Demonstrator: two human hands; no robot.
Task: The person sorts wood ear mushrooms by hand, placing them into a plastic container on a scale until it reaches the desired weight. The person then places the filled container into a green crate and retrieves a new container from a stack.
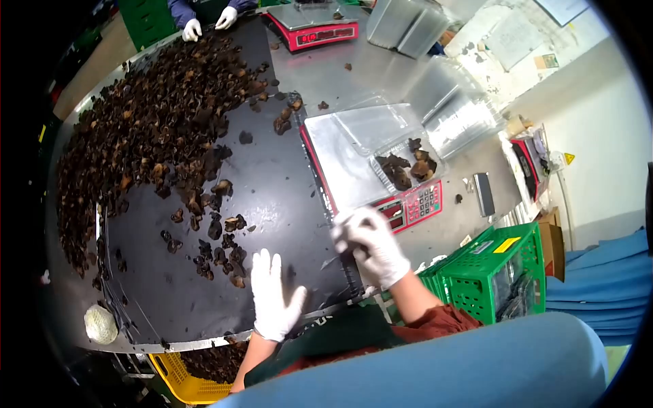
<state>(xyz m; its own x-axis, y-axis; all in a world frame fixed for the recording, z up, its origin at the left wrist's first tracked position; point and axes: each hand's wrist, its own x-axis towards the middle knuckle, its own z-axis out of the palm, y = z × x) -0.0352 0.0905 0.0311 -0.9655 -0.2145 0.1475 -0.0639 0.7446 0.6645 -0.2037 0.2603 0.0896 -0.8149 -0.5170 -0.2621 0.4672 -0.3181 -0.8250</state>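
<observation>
My left hand in a white glove (275,299) has its thumb wide, near the counter's (367,80) front edge. My right hand in a white glove (371,248) is curled and blurry by the front left corner of the red scale with a silver plate (357,173); I can't tell if it holds anything. Crinkly dark brown bits (163,109) lie heaped along the counter's left edge. A few sit in the clear plastic tub (382,177) at the plate's front right corner. I'd go slow and not bump the scale.

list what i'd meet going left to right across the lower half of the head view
Round whitish ball → yellow basket → left hand → right hand → green crate → blue draped cloth
</observation>
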